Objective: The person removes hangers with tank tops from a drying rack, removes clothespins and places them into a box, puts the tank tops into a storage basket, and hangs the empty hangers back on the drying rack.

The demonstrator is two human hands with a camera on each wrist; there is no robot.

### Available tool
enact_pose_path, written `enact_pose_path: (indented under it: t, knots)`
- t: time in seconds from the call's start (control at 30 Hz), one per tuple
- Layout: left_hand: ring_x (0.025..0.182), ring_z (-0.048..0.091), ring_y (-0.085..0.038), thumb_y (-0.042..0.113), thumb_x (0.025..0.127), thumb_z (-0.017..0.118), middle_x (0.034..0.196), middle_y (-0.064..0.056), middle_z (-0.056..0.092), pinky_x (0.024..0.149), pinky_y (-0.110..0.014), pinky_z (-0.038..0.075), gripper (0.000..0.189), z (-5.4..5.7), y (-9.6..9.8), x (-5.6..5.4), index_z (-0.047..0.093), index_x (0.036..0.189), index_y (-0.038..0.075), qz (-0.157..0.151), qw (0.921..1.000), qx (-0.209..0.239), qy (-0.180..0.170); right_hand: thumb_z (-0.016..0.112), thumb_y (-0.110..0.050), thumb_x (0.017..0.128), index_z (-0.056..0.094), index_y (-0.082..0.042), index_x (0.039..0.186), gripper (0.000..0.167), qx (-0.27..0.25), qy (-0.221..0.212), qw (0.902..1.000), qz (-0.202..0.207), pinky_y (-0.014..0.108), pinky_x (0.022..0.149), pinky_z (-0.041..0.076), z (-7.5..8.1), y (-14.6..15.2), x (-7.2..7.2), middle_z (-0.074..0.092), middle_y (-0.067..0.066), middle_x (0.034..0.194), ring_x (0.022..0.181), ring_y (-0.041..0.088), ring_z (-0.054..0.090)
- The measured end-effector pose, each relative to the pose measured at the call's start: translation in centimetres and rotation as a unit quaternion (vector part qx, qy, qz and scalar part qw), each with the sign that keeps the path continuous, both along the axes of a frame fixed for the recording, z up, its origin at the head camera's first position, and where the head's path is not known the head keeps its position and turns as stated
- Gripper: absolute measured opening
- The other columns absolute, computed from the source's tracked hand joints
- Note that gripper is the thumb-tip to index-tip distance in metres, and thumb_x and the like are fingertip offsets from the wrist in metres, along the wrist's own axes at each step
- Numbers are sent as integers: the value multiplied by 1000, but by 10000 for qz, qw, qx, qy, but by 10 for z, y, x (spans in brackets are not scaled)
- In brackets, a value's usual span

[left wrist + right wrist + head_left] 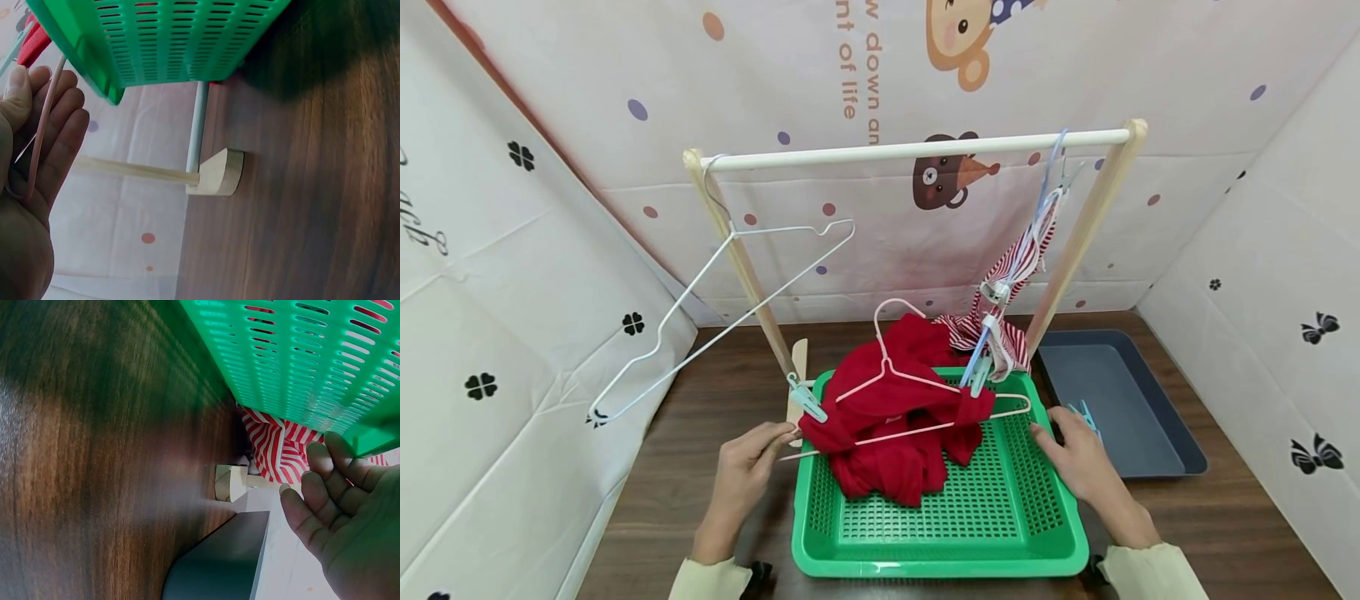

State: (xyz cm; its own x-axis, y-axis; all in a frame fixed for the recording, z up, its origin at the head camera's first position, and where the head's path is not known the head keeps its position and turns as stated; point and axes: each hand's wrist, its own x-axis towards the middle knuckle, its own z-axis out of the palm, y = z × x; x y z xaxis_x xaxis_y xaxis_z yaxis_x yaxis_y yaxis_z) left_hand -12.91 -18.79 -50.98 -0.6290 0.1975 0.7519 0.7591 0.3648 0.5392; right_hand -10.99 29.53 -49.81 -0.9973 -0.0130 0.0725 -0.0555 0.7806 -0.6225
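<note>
A red garment [898, 467] hangs over a pink clothes hanger [883, 362] above the green basket [940, 570]. A pale green clothespin [807, 398] is at the garment's left end, another [980, 377] at its right. My left hand [748, 462] pinches the hanger's left end beside the cloth; in the left wrist view the pink bar [45, 125] crosses that palm. At the basket's right rim rests my right hand [1078, 454], thumb over the edge. Its loosely bent fingers [315, 494] lie along the outer wall in the right wrist view.
An empty white hanger [790, 229] hangs left on the rack's white rail [917, 150]. On the right, a red-and-white striped garment [1018, 258] hangs with clothespins on a blue hanger [1048, 175]. A grey tray [1120, 400] holding blue clothespins [1086, 417] sits right of the basket.
</note>
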Motion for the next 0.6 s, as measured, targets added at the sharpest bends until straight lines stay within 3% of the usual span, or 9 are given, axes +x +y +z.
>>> enact_pose_path:
  t: [0.27,0.43,0.6]
  knots:
    - [76,67,-10,-24,77,78,91,-6,77,74,-14,53,40,2,8,-7,80,105,4,-31,9999,-131,37,57,-30,110,63,0,116,31,11,2,10000,23,45,74,50,0,0,0,64,13,106,95,28,56]
    - [75,70,-16,-20,76,80,92,-7,77,77,-16,55,37,4,13,-14,80,106,2,-59,9993,-194,321,57,-30,110,63,0,117,31,2,0,10000,18,43,73,49,0,0,0,64,12,104,94,27,56]
    - [78,73,-19,-18,78,81,93,-9,77,82,-17,57,33,6,17,-19,80,106,0,-62,9991,-270,320,58,-29,111,62,0,115,30,-42,-23,10000,39,42,72,48,0,0,0,62,9,101,92,25,54]
